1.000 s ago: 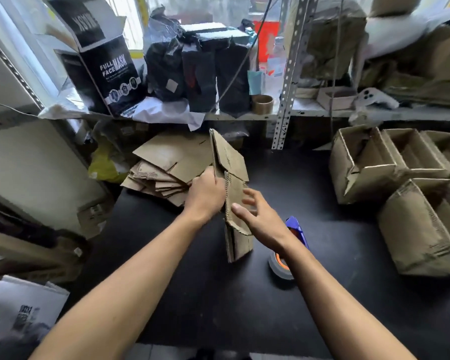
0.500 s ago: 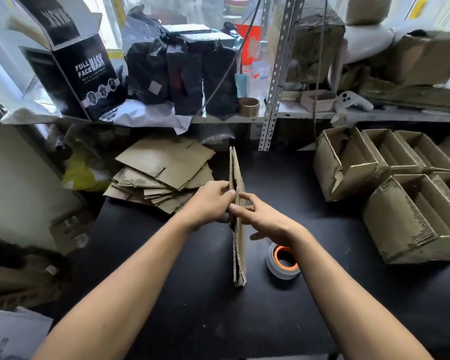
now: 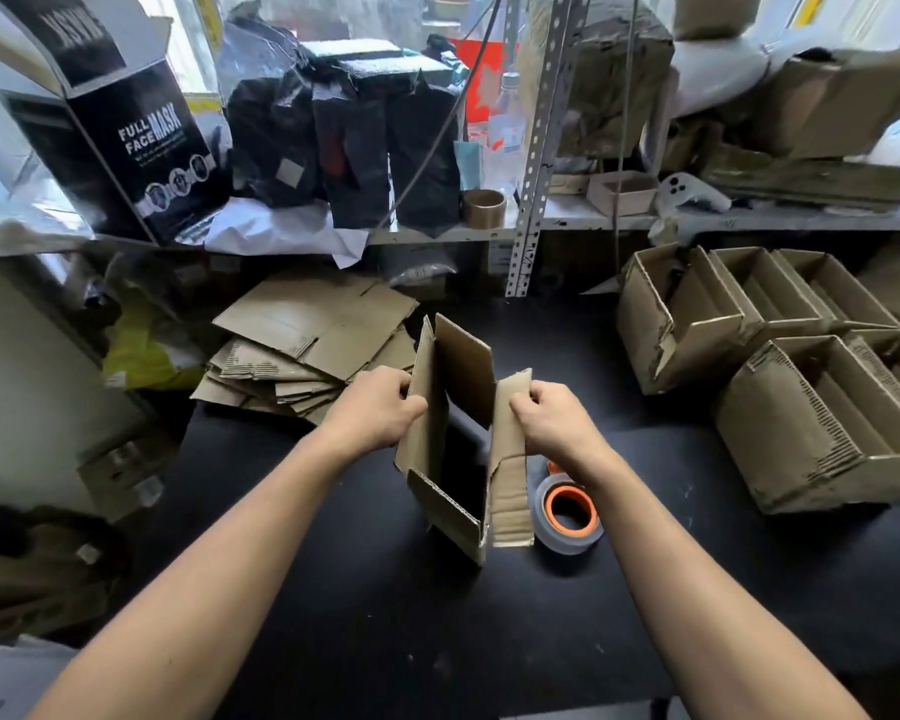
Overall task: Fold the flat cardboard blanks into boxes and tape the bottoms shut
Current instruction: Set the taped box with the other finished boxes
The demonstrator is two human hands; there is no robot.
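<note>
Gripping opposite walls of a half-opened cardboard blank (image 3: 453, 449), curled left hand (image 3: 372, 410) and right hand (image 3: 554, 420) hold it upright mid-table (image 3: 333, 589); tape roll (image 3: 567, 514) sits at its four o'clock.

Both forearms bare, reaching forward from near corners, converging toward middle. Left hand (image 3: 372, 407) knuckles up, fingers curled, pinching left wall of cardboard blank (image 3: 458, 439). Right hand (image 3: 552, 415) likewise curled, thumb apparently on top, gripping right panel. Hands level, apart.
</note>
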